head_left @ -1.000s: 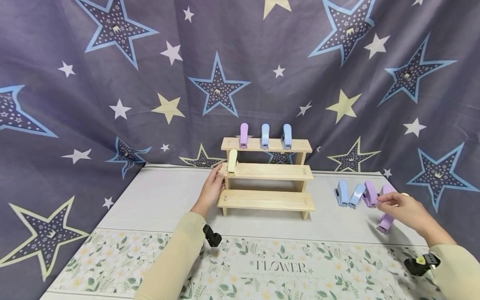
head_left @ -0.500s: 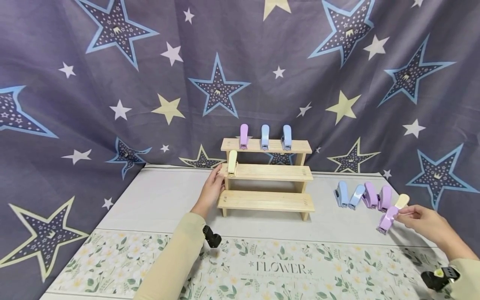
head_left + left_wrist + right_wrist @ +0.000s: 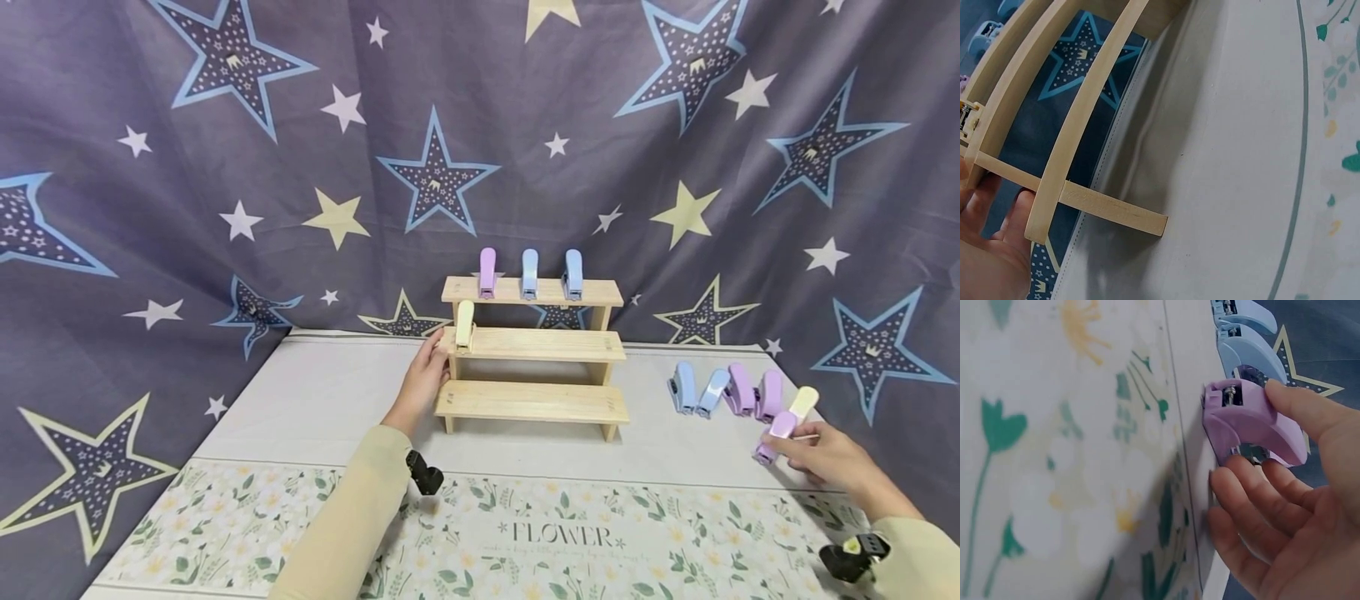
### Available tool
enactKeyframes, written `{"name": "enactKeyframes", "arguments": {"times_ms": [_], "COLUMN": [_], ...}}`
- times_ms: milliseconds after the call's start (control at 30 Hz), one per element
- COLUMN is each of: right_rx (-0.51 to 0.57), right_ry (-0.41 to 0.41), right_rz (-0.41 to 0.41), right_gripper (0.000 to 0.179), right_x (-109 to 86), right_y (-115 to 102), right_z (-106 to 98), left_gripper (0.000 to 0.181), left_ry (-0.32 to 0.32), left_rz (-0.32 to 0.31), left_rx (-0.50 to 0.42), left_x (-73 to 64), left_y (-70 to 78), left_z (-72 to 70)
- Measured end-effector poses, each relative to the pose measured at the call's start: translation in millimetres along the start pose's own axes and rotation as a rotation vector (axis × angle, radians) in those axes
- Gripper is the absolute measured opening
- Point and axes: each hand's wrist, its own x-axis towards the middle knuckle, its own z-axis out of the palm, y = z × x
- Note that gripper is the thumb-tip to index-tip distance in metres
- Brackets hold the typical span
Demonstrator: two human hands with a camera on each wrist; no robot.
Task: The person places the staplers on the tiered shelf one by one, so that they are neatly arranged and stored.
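My left hand [image 3: 424,382] grips the left side of a three-step wooden shelf [image 3: 532,402]; in the left wrist view its fingers [image 3: 1016,215] reach behind the side bar. At the far right, my right hand [image 3: 831,454] holds the nearest purple stapler [image 3: 783,426] between thumb and fingers. The right wrist view shows the thumb on that stapler's top and fingertips [image 3: 1238,472] along its underside. A cream stapler [image 3: 805,402] stands just behind it. On the shelf's middle step, a cream stapler [image 3: 465,323] stands at the left end.
The top step carries a purple stapler [image 3: 487,271] and two blue staplers [image 3: 530,273]. Right of the shelf, two blue staplers [image 3: 683,387] and two purple staplers [image 3: 740,389] stand in a row. A floral mat [image 3: 570,575] covers the table front; a starry curtain [image 3: 585,192] hangs behind.
My right hand has drawn back from the row of staplers toward the nearest purple one and closed its thumb and fingers on it. The left hand stays at the shelf.
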Motion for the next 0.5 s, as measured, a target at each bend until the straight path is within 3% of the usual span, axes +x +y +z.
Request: {"name": "enactKeyframes", "arguments": {"times_ms": [200, 500], "right_rx": [0.028, 0.056], "right_ry": [0.002, -0.017], "right_rz": [-0.029, -0.020], "right_gripper": [0.064, 0.065], "right_x": [0.8, 2.5], "right_y": [0.9, -2.2], "right_z": [3.3, 2.5], "left_gripper": [0.050, 0.050], "left_ry": [0.004, 0.005], "left_rz": [-0.013, -0.007], "left_rx": [0.007, 0.011], "left_x": [0.9, -0.7], "left_y": [0.2, 0.7], "left_z": [0.4, 0.5]}}
